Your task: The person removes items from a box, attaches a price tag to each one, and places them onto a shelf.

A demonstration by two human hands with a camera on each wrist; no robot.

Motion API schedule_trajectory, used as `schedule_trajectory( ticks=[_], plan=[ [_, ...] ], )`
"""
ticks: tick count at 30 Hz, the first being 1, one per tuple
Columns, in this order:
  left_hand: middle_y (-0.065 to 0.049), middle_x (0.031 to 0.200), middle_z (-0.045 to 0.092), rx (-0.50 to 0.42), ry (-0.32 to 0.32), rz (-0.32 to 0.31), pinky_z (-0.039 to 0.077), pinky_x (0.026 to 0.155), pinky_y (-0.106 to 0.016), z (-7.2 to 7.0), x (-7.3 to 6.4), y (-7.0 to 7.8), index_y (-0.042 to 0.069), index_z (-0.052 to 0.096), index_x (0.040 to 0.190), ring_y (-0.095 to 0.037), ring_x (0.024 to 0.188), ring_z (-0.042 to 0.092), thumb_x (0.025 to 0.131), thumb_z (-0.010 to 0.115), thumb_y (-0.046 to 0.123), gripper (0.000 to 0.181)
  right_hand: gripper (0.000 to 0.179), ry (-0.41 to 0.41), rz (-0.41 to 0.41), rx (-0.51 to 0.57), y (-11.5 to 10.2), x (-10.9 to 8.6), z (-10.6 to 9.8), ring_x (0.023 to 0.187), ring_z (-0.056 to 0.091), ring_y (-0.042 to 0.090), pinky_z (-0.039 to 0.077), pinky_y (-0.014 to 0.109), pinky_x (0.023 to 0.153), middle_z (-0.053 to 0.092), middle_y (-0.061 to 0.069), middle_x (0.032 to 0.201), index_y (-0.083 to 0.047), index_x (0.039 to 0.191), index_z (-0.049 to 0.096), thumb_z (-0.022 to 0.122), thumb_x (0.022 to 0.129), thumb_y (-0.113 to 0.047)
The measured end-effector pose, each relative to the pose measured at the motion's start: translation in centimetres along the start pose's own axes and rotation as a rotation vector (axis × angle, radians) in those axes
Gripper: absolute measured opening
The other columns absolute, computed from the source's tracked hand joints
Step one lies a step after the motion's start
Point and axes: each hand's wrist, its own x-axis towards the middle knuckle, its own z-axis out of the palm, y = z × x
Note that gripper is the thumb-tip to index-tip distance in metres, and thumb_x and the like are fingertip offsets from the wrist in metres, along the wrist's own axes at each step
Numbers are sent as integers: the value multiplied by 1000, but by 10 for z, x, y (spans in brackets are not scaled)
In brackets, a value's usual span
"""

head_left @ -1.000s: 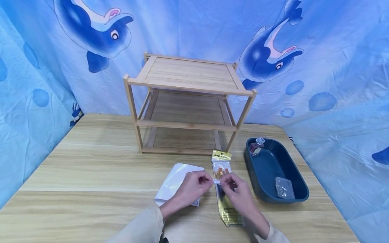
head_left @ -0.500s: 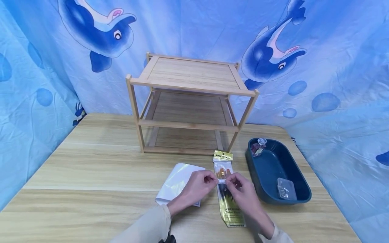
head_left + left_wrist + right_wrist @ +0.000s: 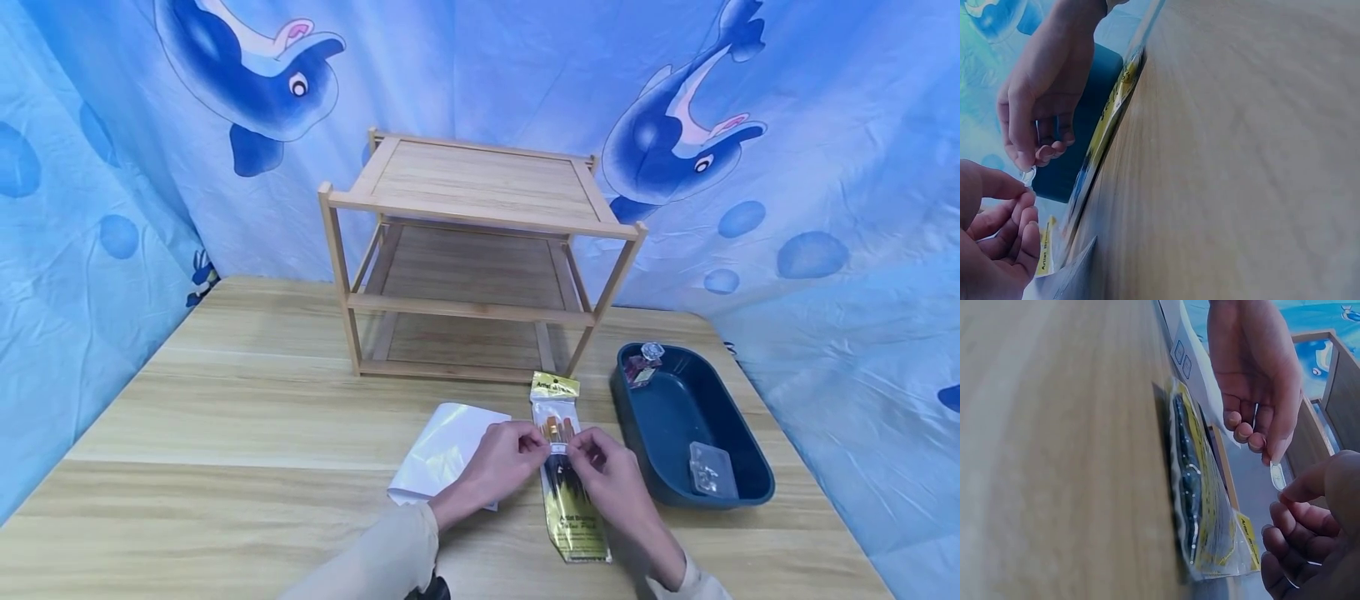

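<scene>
My left hand (image 3: 508, 458) and right hand (image 3: 613, 477) face each other, each pinching one end of a small white label (image 3: 558, 448) between thumb and forefinger. In the right wrist view the label (image 3: 1277, 476) bows slightly between the fingertips. It is held over a clear and gold packet of artist brushes (image 3: 573, 521), which lies flat on the table. Orange-tipped brushes show through its upper half. A glossy white sheet (image 3: 442, 446) rests beside the packet, partly under my left hand and forearm.
A dark teal bin (image 3: 759, 492) stands on the right, holding a small clear plastic box (image 3: 712, 471) and a reddish item with a faceted clear top (image 3: 645, 363). Behind the packet rises a wooden three-tier rack (image 3: 480, 308). Dolphin-printed blue curtains surround the wooden table (image 3: 225, 433).
Both hands keep their pinch on the label, shifting slightly right along with the whole scene as the head view turns a little left. Packet, sheet and bin stay in place on the table.
</scene>
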Motion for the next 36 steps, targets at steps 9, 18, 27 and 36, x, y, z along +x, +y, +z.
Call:
schedule_trajectory(
  ticks=[9,18,27,36],
  plan=[
    [10,70,63,64,-15,-30,51,61,-20,6,4,0,7,75,83,-2,63,55,87,70,-1,11,11,-25,32,-28,4,1,-2,74,56,12,47,24,63,61,-3,77,-9,90,68,72,92,1],
    [9,67,60,98,-31,-30,49,57,-20,12,8,-1,6,73,80,-2,59,52,86,70,-6,13,11,-27,40,-42,10,2,-3,72,56,11,47,23,62,61,-3,77,-8,91,68,72,91,2],
    [9,68,59,101,-46,-69,49,55,-19,14,8,-1,6,74,84,-2,58,52,88,70,-4,11,10,-41,70,-41,14,3,-3,73,56,12,47,23,64,62,-2,78,-7,91,68,71,92,3],
    [9,67,58,149,-49,-72,47,53,-19,16,10,-3,6,73,83,-2,57,50,87,70,-4,11,10,-68,97,-43,16,4,-1,74,55,13,46,23,63,60,-1,78,-6,91,68,71,92,3]
  ],
)
